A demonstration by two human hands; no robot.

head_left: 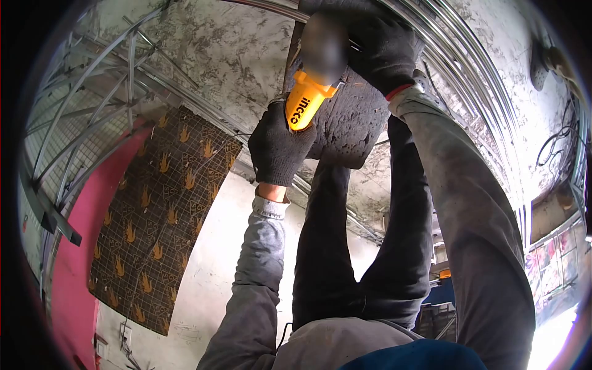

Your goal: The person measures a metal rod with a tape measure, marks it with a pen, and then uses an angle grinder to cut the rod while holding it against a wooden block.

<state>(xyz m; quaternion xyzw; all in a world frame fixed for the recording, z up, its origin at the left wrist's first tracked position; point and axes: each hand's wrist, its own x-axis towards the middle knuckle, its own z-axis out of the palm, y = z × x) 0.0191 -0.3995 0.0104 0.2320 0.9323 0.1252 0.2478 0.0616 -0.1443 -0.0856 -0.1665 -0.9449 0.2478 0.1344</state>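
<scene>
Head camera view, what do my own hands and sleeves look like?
The left hand and right hand wear dark knitted gloves; a red band edges the right one's cuff. The left sleeve and right sleeve are long, grey and smudged-looking.

The power tool (310, 102) is over the block (354, 123); metal rods (473, 61) lie to the block's right, the sheet (163, 216) to its left, the metal frame (131, 80) farther left.
</scene>
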